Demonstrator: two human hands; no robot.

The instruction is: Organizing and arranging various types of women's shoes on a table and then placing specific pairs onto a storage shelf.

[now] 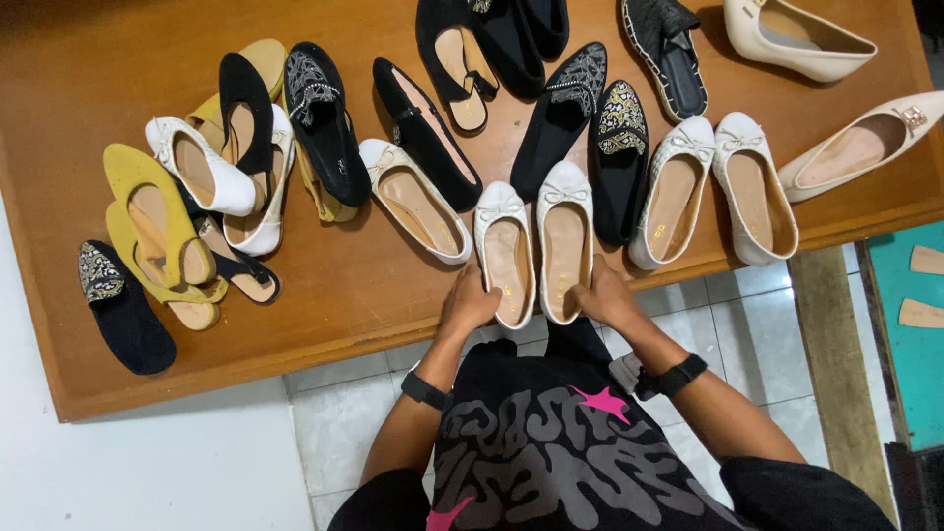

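Note:
Two white ballet flats with small bows lie side by side at the near edge of the brown wooden table (88, 88). My left hand (468, 301) grips the heel of the left white flat (504, 251). My right hand (602, 295) grips the heel of the right white flat (565, 236). Both toes point away from me. Each wrist wears a black band.
Many more shoes cover the table: another white pair (715, 187) to the right, black embroidered flats (619, 157), a cream heel (854, 147), yellow flats (152, 221) and a black flat (118, 305) at the left. White tiled floor lies below; a teal surface (914, 344) is at right.

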